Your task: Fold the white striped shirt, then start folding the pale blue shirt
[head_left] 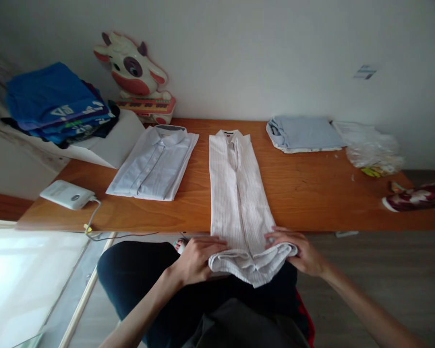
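A white striped shirt (pixel 226 193) lies lengthwise on the table, collar toward the wall, its sides folded into a long strip. Its lower end hangs over the near edge above my lap and is turned up in a fold. My left hand (pixel 199 256) grips the left side of that fold, fingers on the cloth. On the right side, my right hand (pixel 293 246) holds the other end of the fold, thumb and fingers around the cloth. Left of it lies a folded light blue shirt (pixel 159 162), collar up.
On the wooden table (pixel 304 193) are a white power bank (pixel 70 194) with a cable, a folded blue-grey garment stack (pixel 304 134), a clear plastic bag (pixel 373 147) and a dark red bottle (pixel 416 195). Blue clothes (pixel 58 104) sit on a white box (pixel 119 140) beside a cow toy keyboard (pixel 145 104).
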### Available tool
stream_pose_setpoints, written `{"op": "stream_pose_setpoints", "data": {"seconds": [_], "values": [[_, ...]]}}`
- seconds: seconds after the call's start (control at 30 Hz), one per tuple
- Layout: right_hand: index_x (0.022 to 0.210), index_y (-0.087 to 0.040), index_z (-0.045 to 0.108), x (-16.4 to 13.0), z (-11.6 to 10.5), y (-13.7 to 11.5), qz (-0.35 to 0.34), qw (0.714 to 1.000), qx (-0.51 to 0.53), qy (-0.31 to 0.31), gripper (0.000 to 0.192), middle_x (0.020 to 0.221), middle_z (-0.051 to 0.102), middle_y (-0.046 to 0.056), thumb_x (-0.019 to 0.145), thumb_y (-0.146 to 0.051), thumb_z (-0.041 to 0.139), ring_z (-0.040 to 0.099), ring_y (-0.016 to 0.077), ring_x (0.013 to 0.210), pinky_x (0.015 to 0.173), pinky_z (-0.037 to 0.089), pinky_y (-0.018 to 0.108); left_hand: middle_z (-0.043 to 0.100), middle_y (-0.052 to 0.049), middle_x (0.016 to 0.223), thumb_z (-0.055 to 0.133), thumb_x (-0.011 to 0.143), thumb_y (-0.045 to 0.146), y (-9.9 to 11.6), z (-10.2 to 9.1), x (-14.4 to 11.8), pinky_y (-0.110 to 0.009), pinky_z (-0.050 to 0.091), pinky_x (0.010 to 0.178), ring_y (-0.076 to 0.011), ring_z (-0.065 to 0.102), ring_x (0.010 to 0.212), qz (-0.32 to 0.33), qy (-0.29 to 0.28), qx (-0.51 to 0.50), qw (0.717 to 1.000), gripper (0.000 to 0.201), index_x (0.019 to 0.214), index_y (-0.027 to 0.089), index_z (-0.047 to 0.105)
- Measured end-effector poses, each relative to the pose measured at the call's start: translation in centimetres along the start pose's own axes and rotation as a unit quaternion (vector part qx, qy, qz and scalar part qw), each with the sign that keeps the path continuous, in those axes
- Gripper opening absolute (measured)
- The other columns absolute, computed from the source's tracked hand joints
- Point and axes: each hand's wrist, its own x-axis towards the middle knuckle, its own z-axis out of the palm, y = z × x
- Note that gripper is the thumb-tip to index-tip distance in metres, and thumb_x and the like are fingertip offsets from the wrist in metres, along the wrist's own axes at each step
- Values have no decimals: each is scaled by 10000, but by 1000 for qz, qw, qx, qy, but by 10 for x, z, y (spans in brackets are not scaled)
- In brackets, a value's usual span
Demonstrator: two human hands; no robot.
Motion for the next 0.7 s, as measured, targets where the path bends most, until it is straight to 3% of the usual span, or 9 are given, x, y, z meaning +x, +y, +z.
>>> {"op": "stream_pose_setpoints", "data": {"seconds": [0.07,0.13,0.2,0.27,0.33,0.43,0.57,0.7], "values": [[1214,-307,769,-8,-5,-21,58,993,99,-30,289,1240,804,81,1002,-468,658,723,335,1241,1098,573,523,827,-73,1069,588,989,325,25,-3,-7,-477,639,898,-304,795,959,-74,-16,-107,991,337,1272,301,771],[1149,-292,792,-15,-10,-36,119,974,189,-30,379,1070,824,89,971,-602,667,780,330,1019,921,639,472,806,-63,909,609,985,393,44,-5,-13,-436,625,768,-293,766,814,-144,-16,-204,968,269,1118,288,819],[1081,-276,800,-15,-16,-40,163,957,239,23,418,923,800,81,915,-651,719,764,306,829,734,634,423,784,-61,860,702,928,479,52,-7,-13,-411,603,717,-287,736,780,-209,45,-270,939,252,998,272,829],[1048,-267,797,0,-23,-35,172,947,253,93,415,876,774,70,878,-644,769,736,294,789,685,605,406,769,-58,847,788,854,539,47,-11,0,-378,583,690,-272,714,772,-259,158,-315,899,306,938,246,816],[1054,-263,791,34,-34,-23,164,941,255,152,388,941,775,68,875,-606,797,737,302,892,788,607,427,765,-59,865,819,832,552,30,-23,29,-340,564,689,-247,703,778,-274,253,-352,858,360,942,210,799],[1126,-260,768,112,-52,2,164,923,278,210,388,1124,782,63,877,-551,825,710,330,1149,1023,564,481,778,-72,941,820,851,528,-11,-56,96,-305,560,738,-237,717,852,-236,305,-389,837,394,999,166,781],[1073,-226,739,205,-65,45,191,892,335,237,454,1157,794,77,760,-506,910,688,337,1192,1110,519,526,800,-136,1000,838,842,483,-71,-96,168,-364,596,854,-290,745,962,-241,284,-432,822,432,1058,117,762],[1070,-196,728,231,-58,83,227,894,348,168,525,1129,811,60,590,-218,939,710,300,1133,1144,489,530,808,-152,1009,891,781,304,-110,-99,177,-465,586,1004,-319,752,1050,-253,245,-473,808,401,1100,114,739]]}}
